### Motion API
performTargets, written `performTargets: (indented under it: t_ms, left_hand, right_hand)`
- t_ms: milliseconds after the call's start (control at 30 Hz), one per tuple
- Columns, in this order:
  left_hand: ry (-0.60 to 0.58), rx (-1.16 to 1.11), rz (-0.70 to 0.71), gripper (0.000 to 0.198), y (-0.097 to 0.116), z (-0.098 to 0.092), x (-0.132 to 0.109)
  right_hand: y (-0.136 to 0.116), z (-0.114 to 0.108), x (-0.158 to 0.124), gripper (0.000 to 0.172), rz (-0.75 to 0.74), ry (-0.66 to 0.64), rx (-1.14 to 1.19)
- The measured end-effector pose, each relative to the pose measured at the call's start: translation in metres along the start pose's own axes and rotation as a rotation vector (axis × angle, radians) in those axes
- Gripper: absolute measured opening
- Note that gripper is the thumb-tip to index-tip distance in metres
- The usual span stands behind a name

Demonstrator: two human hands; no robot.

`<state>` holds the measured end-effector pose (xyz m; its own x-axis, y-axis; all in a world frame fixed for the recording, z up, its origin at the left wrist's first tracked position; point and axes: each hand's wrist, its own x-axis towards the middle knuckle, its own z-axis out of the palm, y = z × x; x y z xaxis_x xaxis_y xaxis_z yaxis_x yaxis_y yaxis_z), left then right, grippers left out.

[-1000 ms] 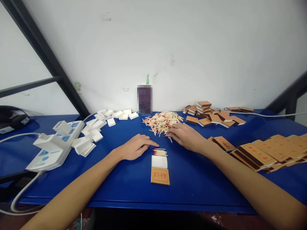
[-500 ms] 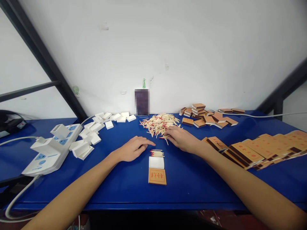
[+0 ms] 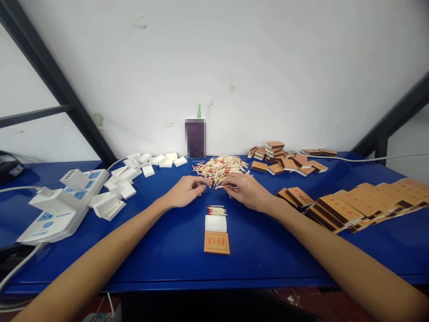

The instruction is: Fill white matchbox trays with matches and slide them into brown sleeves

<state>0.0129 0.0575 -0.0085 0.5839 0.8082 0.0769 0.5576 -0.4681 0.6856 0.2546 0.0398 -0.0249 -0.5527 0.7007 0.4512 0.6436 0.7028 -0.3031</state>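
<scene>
Loose matches with red heads lie in a pile (image 3: 223,165) at the back middle of the blue table. At the pile's front left edge is my left hand (image 3: 188,190), thumb and fingers apart, nothing seen between them. My right hand (image 3: 244,188) pinches a few matches (image 3: 219,186) at the pile's front edge, their red heads toward the left hand. Nearer to me, a small row of matches (image 3: 216,210) lies just beyond a white matchbox tray (image 3: 216,222). The tray touches an orange matchbox cover (image 3: 216,243) in front of it.
White trays (image 3: 125,176) and a power strip (image 3: 67,205) with plugs and cables are on the left. Orange matchboxes (image 3: 288,162) lie at the back right, with rows of covers (image 3: 365,203) nearer. A blurred dark object (image 3: 195,138) stands against the wall.
My left hand has moved away from the small row toward the pile. The right hand stays at the pile's front edge, its pinched matches now near the left fingertips. The view has shifted slightly.
</scene>
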Motion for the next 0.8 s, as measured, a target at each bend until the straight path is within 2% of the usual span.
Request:
performTargets:
  t_ms: [100, 233, 467, 800]
  left_hand:
    - [0.083, -0.066, 0.033, 0.032, -0.002, 0.006, -0.005]
    - [0.034, -0.069, 0.112, 0.033, -0.002, 0.008, -0.016]
    - [0.047, 0.122, 0.167, 0.021, 0.002, 0.011, -0.019]
    - [0.050, 0.208, 0.171, 0.024, -0.001, 0.013, -0.016]
  right_hand:
    - [-0.015, 0.005, 0.000, 0.011, 0.034, 0.063, 0.178]
    - [-0.030, 0.011, 0.001, 0.012, 0.131, 0.031, 0.336]
    - [-0.026, 0.016, -0.001, 0.012, 0.142, 0.003, 0.279]
    - [-0.029, 0.016, -0.001, 0.011, 0.143, 0.033, 0.276]
